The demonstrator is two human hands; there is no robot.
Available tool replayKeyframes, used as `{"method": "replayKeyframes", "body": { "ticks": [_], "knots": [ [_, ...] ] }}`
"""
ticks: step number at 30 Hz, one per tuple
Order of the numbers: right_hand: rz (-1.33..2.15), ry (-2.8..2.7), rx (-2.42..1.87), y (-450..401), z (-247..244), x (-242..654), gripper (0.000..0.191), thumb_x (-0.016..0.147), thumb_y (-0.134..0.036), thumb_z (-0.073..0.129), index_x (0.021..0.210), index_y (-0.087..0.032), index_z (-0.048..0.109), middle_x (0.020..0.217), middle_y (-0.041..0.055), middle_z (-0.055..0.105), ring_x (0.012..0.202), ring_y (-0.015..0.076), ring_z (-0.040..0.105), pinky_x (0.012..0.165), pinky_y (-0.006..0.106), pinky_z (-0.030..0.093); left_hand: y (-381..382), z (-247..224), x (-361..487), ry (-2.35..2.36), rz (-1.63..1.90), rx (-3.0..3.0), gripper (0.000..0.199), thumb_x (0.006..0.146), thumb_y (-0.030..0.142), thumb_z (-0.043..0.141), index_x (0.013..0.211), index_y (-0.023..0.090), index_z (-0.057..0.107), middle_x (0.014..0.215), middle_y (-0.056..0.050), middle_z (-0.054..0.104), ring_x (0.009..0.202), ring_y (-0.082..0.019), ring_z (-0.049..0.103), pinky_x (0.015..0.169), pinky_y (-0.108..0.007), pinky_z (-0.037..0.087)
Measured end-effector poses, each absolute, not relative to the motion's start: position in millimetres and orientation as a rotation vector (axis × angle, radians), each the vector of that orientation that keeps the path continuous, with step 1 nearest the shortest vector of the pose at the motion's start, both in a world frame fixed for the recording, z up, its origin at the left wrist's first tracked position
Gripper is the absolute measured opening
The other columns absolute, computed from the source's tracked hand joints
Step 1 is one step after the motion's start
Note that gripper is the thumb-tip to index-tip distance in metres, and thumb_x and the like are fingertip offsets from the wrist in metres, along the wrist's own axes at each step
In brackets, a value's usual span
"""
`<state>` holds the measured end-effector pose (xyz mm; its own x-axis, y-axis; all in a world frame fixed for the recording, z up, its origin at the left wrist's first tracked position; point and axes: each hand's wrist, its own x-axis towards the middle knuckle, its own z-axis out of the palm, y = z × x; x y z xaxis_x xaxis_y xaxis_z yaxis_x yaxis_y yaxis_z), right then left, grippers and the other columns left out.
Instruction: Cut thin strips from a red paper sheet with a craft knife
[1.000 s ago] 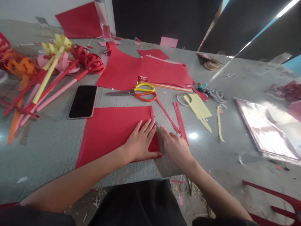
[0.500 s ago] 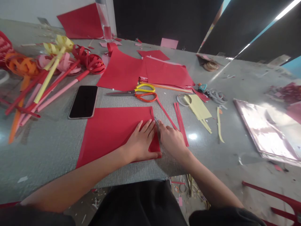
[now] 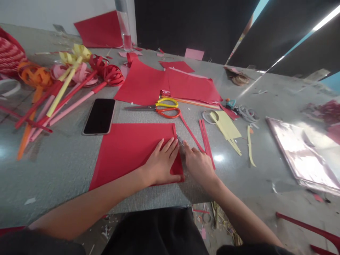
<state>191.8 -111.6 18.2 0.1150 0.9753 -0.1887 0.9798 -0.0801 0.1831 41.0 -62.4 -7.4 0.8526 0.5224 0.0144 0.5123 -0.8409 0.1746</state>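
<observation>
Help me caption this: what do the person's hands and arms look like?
The left hand and right hand are bare; no gloves, rings or watch show. Both forearms are uncovered, up to a black left sleeve and a black right sleeve, both plain where visible.

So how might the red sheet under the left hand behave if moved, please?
The sheet would probably bend, being thin. It looks papery, so likely light. Lying flat, it might slide without the left hand on it.

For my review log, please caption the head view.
Left hand spread on red paper, right hand holding a slim metal tool.
</observation>
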Motion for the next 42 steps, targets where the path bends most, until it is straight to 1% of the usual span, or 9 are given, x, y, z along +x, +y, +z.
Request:
{"method": "replayKeyframes", "body": {
  "ticks": [9,14,19,22,25,28,32,38,42],
  "knots": [
    [-0.021,1.990,2.178,-89,21,195,0.051,0.089,-0.013,0.031,0.139,-0.014,0.035,0.091,0.0134,0.067,0.072,0.0211,0.066,0.058,0.029,0.046,-63,-10,41,0.818,0.114,2.874,0.099,0.073,0.076,0.033,0.140,0.003,0.030,0.149,-0.018,0.023,0.140,-0.027,0.007,0.112,-0.044,-0.007],
    [-0.149,2.001,2.308,-73,24,196,0.048,0.090,-0.012,0.030,0.138,-0.013,0.036,0.091,0.0140,0.068,0.077,0.0228,0.066,0.061,0.031,0.046,-62,-10,41,0.814,0.113,2.852,0.100,0.073,0.077,0.032,0.139,0.002,0.030,0.147,-0.019,0.026,0.140,-0.029,0.010,0.112,-0.046,-0.004],
    [-0.231,2.056,2.448,-79,23,202,0.041,0.096,-0.033,0.025,0.131,-0.016,0.039,0.097,0.0108,0.069,0.082,0.0208,0.066,0.064,0.028,0.046,-62,-10,39,0.792,0.149,2.839,0.101,0.073,0.080,0.027,0.139,0.004,0.030,0.149,-0.020,0.023,0.140,-0.029,0.009,0.112,-0.047,-0.001],
    [-0.287,2.161,2.566,-95,18,206,0.047,0.093,-0.043,0.034,0.131,-0.015,0.037,0.109,0.0132,0.065,0.088,0.0229,0.065,0.066,0.031,0.047,-62,-11,38,0.780,0.180,2.840,0.102,0.072,0.080,0.027,0.141,0.005,0.026,0.150,-0.018,0.020,0.140,-0.029,0.008,0.112,-0.047,-0.001],
    [-0.325,2.157,2.660,-112,12,210,0.056,0.088,-0.047,0.043,0.132,-0.015,0.034,0.106,0.0141,0.065,0.082,0.0232,0.065,0.065,0.033,0.048,-62,-11,38,0.778,0.172,2.834,0.106,0.071,0.082,0.028,0.143,0.005,0.020,0.150,-0.016,0.019,0.140,-0.028,0.006,0.112,-0.046,-0.002],
    [-0.360,2.124,2.722,-124,11,212,0.059,0.084,-0.045,0.049,0.132,-0.015,0.033,0.095,0.0115,0.067,0.073,0.0216,0.064,0.061,0.033,0.047,-63,-10,38,0.780,0.147,2.826,0.109,0.069,0.083,0.030,0.144,0.005,0.016,0.151,-0.016,0.018,0.140,-0.028,0.006,0.112,-0.046,-0.002],
    [-0.396,2.184,2.787,-129,12,208,0.060,0.082,-0.044,0.050,0.132,-0.016,0.032,0.091,0.0105,0.066,0.064,0.0190,0.060,0.055,0.031,0.043,-62,-8,38,0.794,0.111,2.821,0.110,0.068,0.080,0.036,0.144,0.004,0.013,0.151,-0.016,0.018,0.140,-0.029,0.006,0.112,-0.047,0.002],
    [-0.380,2.133,2.782,-123,11,203,0.061,0.080,-0.037,0.051,0.132,-0.014,0.030,0.089,0.0098,0.065,0.067,0.0196,0.060,0.055,0.029,0.042,-61,-7,39,0.821,0.071,2.842,0.111,0.067,0.079,0.040,0.144,0.004,0.013,0.151,-0.017,0.015,0.140,-0.029,0.006,0.112,-0.047,0.003],
    [-0.356,2.074,2.792,-120,14,213,0.057,0.082,-0.034,0.047,0.132,-0.014,0.028,0.091,0.0111,0.065,0.065,0.0204,0.060,0.056,0.031,0.042,-61,-6,39,0.844,0.045,2.837,0.112,0.066,0.083,0.035,0.143,0.003,0.016,0.151,-0.018,0.011,0.140,-0.030,0.005,0.112,-0.046,0.002]
  ]
}}
